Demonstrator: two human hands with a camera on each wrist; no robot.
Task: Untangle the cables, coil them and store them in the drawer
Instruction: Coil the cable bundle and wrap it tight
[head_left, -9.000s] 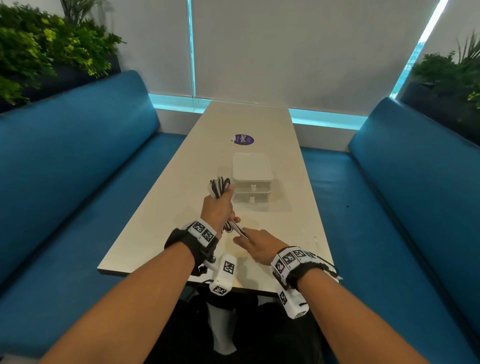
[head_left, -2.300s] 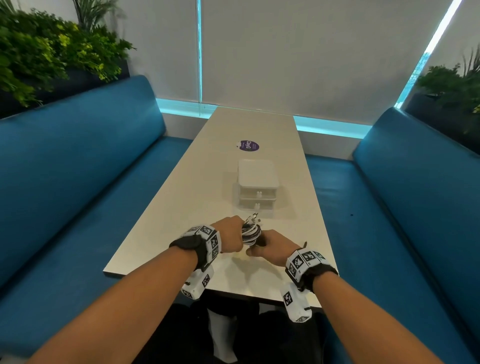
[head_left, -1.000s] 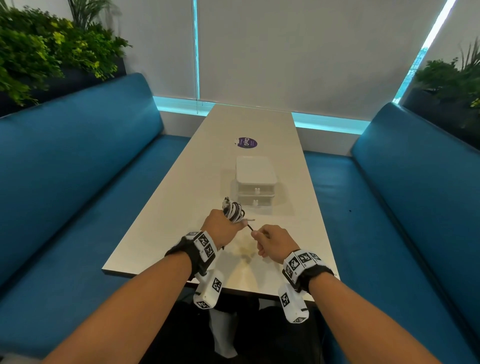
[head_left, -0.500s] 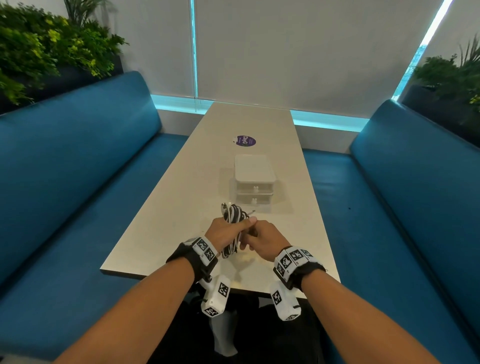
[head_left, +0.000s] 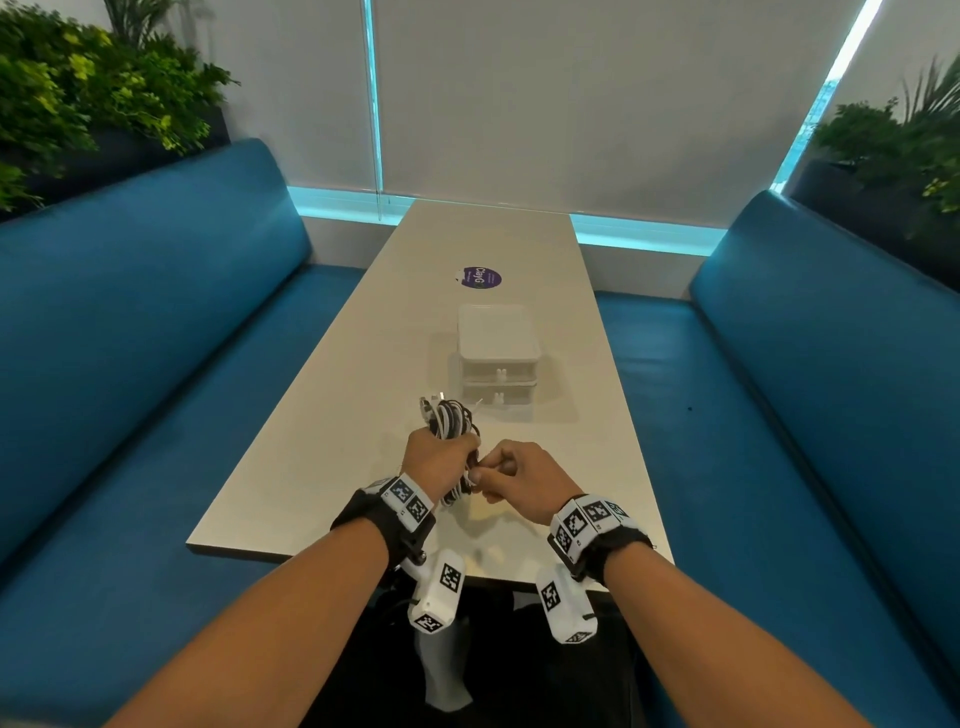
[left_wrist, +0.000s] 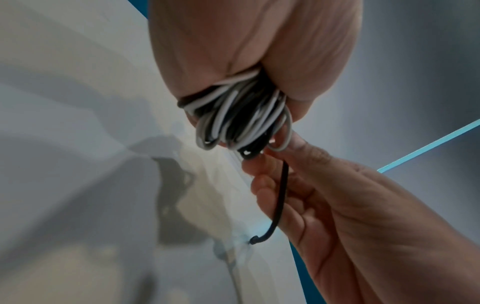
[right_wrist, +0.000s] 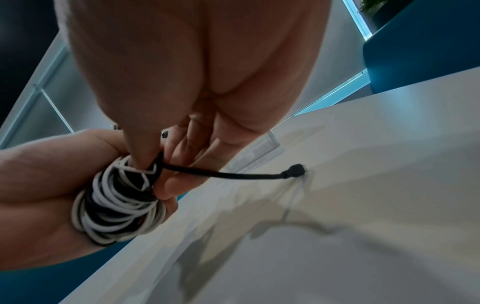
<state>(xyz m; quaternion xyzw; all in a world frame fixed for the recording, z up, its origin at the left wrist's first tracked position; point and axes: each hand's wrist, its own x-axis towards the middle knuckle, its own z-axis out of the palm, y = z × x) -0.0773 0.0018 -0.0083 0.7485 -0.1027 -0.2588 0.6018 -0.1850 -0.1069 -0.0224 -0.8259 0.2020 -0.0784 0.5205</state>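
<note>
**Coiled cables held over the near end of the worktop**

The left hand (head_left: 439, 460) is wrapped tightly around a bundle of black and white cables (head_left: 451, 422), with loops sticking out above the fist and below it. The right hand (head_left: 522, 473) sits just at 3 o'clock of the left, touching the bundle; its thumb and fingers (right_wrist: 179, 164) pinch the black cable where it leaves the coil. In the right wrist view the loose black tail (right_wrist: 226, 175) runs out from that pinch toward 3 o'clock and ends in a small plug (right_wrist: 294, 171). Both hands are above the near end of the pale worktop (head_left: 332, 415). At 12 o'clock of the hands, near but apart from them, stands a small white drawer unit (head_left: 497, 364) with both drawers pushed in. Farther along at 12 o'clock a round purple sticker (head_left: 481, 277) lies flat on the worktop. Blue benches (head_left: 156, 312) flank both sides.
</note>
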